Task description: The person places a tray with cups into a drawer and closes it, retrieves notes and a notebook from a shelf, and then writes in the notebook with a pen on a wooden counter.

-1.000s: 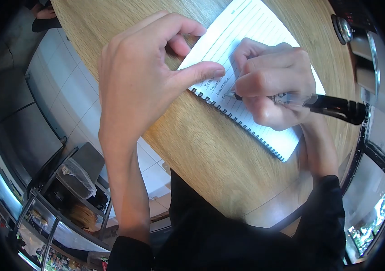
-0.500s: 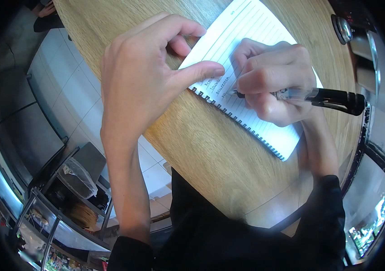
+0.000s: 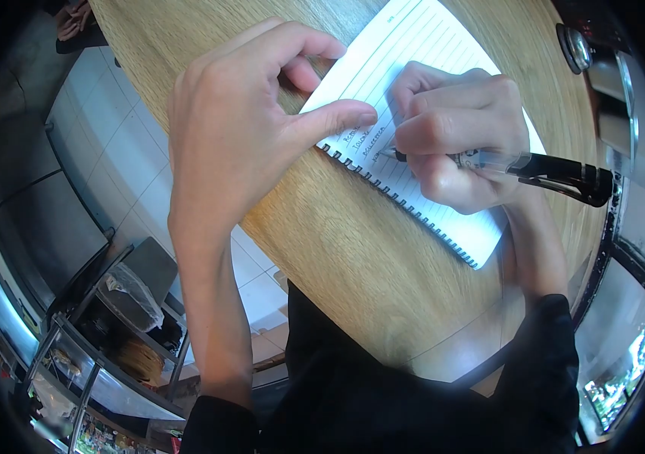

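Note:
A spiral-bound notebook (image 3: pixel 459 227) with lined white pages lies at a slant on the wooden table. Several short lines of handwriting (image 3: pixel 360 140) stand near its spiral edge. My right hand (image 3: pixel 462 136) is closed around a pen (image 3: pixel 565 178) with a clear barrel and a black clip end. Its tip touches the page at the lowest written line. My left hand (image 3: pixel 239 125) rests at the notebook's left corner, thumb stretched onto the page. Its index finger reaches the far edge, with a wide gap between thumb and fingers; the other fingers are partly hidden.
The wooden table (image 3: pixel 338 265) curves round in front of my body. A round metal object (image 3: pixel 576 49) sits at the far right. White floor tiles (image 3: pixel 110 113) and a metal rack (image 3: pixel 84 393) with items are on the left. Part of another person's hand (image 3: pixel 73 19) shows top left.
The pen's clip end has dipped slightly and my right fingers have shifted a little. The last written line looks slightly longer. My left hand stays in place.

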Available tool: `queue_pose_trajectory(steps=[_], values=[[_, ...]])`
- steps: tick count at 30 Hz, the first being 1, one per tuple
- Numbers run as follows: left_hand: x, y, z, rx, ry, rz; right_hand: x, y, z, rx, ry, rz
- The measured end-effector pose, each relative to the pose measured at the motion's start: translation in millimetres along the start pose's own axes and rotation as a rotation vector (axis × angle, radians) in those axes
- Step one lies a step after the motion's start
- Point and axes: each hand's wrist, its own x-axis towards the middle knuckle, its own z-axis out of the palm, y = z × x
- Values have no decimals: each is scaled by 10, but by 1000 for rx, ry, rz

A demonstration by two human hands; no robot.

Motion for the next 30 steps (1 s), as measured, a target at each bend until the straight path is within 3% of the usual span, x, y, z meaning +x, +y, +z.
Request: queue_pose_trajectory(steps=[18, 30], values=[[5, -8, -9, 23, -3, 26, 5, 46, -37, 5, -25, -69], [-2, 11, -8, -5, -8, -35, -13, -7, -15, -51, 16, 4]])
